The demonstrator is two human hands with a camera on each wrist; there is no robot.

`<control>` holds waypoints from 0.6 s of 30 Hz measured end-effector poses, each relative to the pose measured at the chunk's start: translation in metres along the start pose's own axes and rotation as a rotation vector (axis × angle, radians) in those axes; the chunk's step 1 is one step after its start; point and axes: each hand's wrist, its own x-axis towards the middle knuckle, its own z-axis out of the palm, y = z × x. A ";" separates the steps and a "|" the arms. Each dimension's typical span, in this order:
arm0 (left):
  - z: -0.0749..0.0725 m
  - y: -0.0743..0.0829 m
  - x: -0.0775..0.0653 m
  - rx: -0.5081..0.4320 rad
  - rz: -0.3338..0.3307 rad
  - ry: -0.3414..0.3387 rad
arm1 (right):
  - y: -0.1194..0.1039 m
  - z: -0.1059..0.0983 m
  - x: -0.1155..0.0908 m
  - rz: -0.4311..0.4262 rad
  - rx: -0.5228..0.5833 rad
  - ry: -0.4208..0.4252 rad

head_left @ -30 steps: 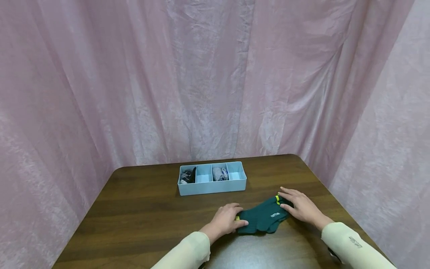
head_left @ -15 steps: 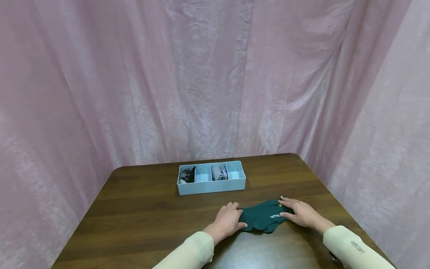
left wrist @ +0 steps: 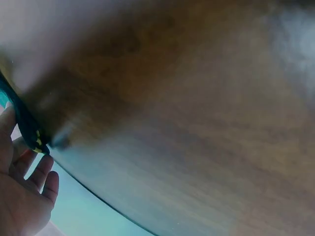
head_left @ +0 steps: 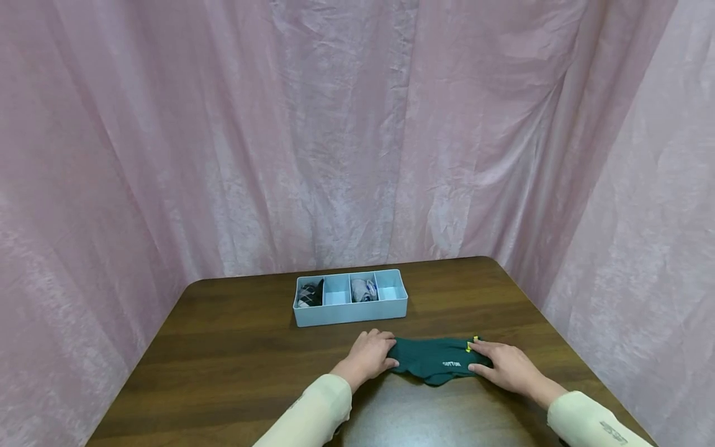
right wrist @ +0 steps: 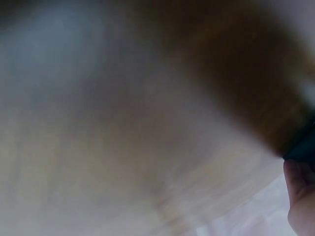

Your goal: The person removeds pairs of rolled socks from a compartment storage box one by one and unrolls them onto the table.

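A person's left grip (head_left: 368,354) pinches one end of a green sock (head_left: 424,357), thumb on the near side and fingers on the far side. The right grip (head_left: 508,366) holds the other end between thumb and fingers, its fingers straighter and laid over the top. The sock (one or a pair, I cannot tell) spans the gap between the two grips; whether it touches the desk (head_left: 240,372) beneath them is unclear.

White lettering (head_left: 451,364), reading COTTON, sits closer to the right grip than to the left, and yellow marks (head_left: 468,347) show just beside the right grip's fingers. From the left wrist, a yellow patch (left wrist: 38,141) shows near the left grip's fingertips; the right wrist view is blurred and takes in only a dark green corner by the right grip.

Beyond the left grip, near but apart from it, stands a pale blue box (head_left: 352,315) with four compartments. A dark patterned bundle (head_left: 310,294) fills the leftmost, and a grey bundle (head_left: 364,290) (almost straight ahead of the left grip) lies in the third from the left. A pink curtain (head_left: 346,124) hangs well beyond both grips.
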 end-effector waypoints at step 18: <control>-0.003 -0.008 0.001 0.012 -0.174 0.114 | -0.032 -0.016 -0.002 0.020 -0.005 -0.017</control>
